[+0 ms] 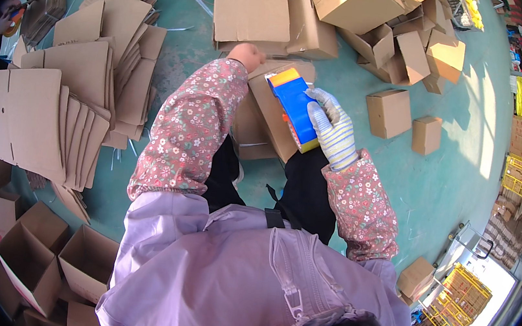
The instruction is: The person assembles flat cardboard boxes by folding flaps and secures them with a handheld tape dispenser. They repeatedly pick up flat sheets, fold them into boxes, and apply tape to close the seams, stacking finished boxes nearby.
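Observation:
A blue and orange tape dispenser (295, 107) is gripped in my right hand (335, 128), which wears a white striped glove. It is held over a cardboard box (275, 111) that lies tilted in front of my legs. At the far end of that box is my bare left hand (248, 56), its fingers curled closed. What those fingers hold, if anything, is hidden. Just beyond the left hand stands another cardboard box (252, 15) with its top closed.
Stacks of flat folded cartons (35, 116) lie on the green floor to my left. Open boxes (31, 258) stand at the lower left. Formed boxes (358, 5) are heaped at the far right, with a small box (426, 134) nearer. Another person's hand (10, 8) shows at the far left.

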`<move>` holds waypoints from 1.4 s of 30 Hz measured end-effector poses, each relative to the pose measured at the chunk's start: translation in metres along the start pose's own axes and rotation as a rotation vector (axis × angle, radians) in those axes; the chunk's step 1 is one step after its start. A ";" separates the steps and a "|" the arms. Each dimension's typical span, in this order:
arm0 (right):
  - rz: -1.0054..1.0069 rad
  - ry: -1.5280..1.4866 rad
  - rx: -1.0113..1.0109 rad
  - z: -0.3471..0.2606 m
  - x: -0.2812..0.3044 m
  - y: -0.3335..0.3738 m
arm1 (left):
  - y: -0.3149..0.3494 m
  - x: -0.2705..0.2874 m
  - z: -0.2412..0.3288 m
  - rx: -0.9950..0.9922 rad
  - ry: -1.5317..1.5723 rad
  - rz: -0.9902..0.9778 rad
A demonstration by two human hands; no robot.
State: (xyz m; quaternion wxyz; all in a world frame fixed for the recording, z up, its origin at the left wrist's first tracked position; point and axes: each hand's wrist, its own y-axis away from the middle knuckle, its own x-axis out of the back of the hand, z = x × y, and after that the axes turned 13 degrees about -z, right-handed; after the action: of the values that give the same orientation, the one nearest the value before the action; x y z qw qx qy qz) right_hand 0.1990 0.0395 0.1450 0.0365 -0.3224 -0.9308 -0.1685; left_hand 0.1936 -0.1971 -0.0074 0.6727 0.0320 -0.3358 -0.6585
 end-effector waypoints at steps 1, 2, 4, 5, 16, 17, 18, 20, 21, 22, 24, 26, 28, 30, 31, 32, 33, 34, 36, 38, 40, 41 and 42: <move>0.007 0.018 -0.025 0.000 0.000 0.000 | -0.001 -0.002 -0.001 0.026 -0.025 -0.061; 0.010 0.045 -0.028 0.001 0.000 0.000 | 0.000 -0.006 -0.004 0.044 0.014 -0.162; 0.014 0.051 -0.028 0.001 0.000 0.000 | 0.001 -0.012 -0.006 0.038 0.028 -0.129; 0.012 0.030 -0.028 0.001 0.000 0.000 | 0.002 -0.015 -0.008 0.049 0.039 -0.114; 0.016 0.040 0.007 0.009 0.004 -0.002 | 0.023 -0.019 0.006 -0.374 0.392 -0.257; 0.011 0.025 -0.016 0.009 0.004 -0.002 | 0.025 -0.022 0.008 -0.301 0.330 -0.235; 0.006 0.011 -0.039 0.009 0.004 -0.002 | 0.028 -0.025 0.009 -0.263 0.281 -0.213; -0.002 0.027 0.005 0.009 0.004 -0.002 | 0.031 -0.030 0.011 -0.252 0.305 -0.206; 0.000 0.034 0.022 0.009 0.004 -0.002 | 0.031 -0.030 0.012 -0.295 0.287 -0.184; 0.002 0.092 0.039 0.010 0.004 -0.002 | 0.031 -0.030 0.013 -0.287 0.262 -0.190; 0.009 0.115 0.020 0.012 0.005 -0.001 | 0.031 -0.029 0.015 -0.308 0.263 -0.184; 0.005 0.143 0.020 0.014 0.006 -0.001 | 0.031 -0.027 0.016 -0.305 0.194 -0.166; 0.005 0.112 0.012 0.017 0.006 -0.002 | 0.030 -0.025 0.016 -0.299 0.193 -0.169; 0.014 0.132 0.059 0.020 0.007 -0.001 | 0.029 -0.025 0.015 -0.283 0.117 -0.121; 0.020 0.175 0.036 0.021 0.008 0.002 | 0.028 -0.026 0.014 -0.280 0.082 -0.100; 0.025 0.216 0.012 0.022 0.010 0.006 | 0.027 -0.025 0.012 -0.282 0.069 -0.084; 0.029 0.258 -0.014 0.023 0.011 0.012 | 0.026 -0.025 0.011 -0.281 0.056 -0.074; 0.030 0.298 -0.011 0.024 0.015 0.021 | 0.026 -0.026 0.009 -0.264 0.043 -0.066; 0.031 0.219 -0.072 0.028 0.019 0.043 | 0.024 -0.026 0.006 -0.305 0.050 -0.063; 0.038 0.207 -0.155 0.036 0.020 0.063 | 0.023 -0.027 0.004 -0.315 0.038 -0.053; 0.068 0.209 -0.155 0.043 0.019 0.078 | 0.023 -0.028 0.004 -0.344 0.022 -0.037; 0.099 0.193 -0.129 0.046 0.018 0.084 | 0.024 -0.028 0.005 -0.348 0.010 -0.030; 0.085 0.242 -0.158 0.050 0.015 0.086 | 0.024 -0.028 0.005 -0.318 0.013 -0.041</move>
State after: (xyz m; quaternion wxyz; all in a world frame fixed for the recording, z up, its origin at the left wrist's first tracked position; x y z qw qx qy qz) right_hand 0.2415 0.1285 0.1259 0.1299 -0.3408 -0.8889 -0.2772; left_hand 0.2145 -0.1668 -0.0031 0.6577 -0.0638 -0.2223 -0.7169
